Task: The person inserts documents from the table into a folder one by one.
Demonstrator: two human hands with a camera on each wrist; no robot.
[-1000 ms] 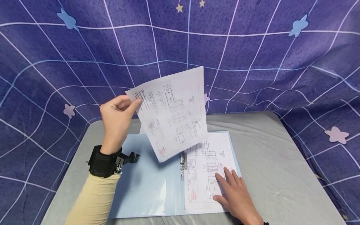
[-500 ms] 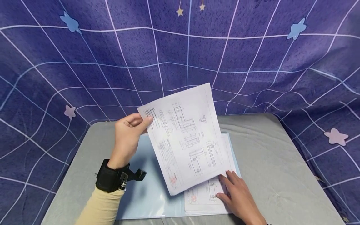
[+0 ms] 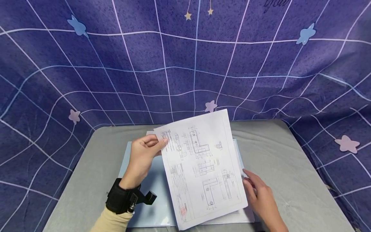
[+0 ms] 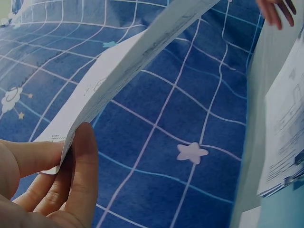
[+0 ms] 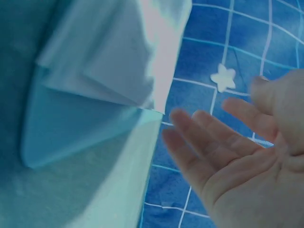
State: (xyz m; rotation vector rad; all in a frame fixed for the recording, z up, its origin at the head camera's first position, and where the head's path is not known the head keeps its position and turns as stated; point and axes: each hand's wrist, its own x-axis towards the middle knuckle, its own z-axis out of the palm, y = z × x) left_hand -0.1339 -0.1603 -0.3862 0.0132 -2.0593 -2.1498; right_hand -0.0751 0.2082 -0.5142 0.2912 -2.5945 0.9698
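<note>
My left hand [image 3: 142, 159] pinches a white sheet of paper [image 3: 203, 170] by its upper left corner, thumb in front and fingers behind. Line drawings of an L-shaped part and a red mark are printed on it. The sheet hangs tilted over an open light blue ring binder [image 3: 155, 206], hiding the rings and most of the paper stack [image 4: 287, 123]. My right hand [image 3: 262, 199] is beside the sheet's right edge in the head view. In the right wrist view its fingers [image 5: 204, 142] are loosely bent, apart from the papers, with nothing between them.
The binder lies on a table with a grey cloth [image 3: 295, 167]. A purple-blue curtain [image 3: 179, 77] with grid lines and stars hangs behind and along both sides. A corner of white paper [image 3: 150, 132] shows beyond the binder's upper edge.
My left hand has brought the sheet down and to the right, over the stack. My right hand has lifted off the stack and shifted right, to beside the sheet's edge.
</note>
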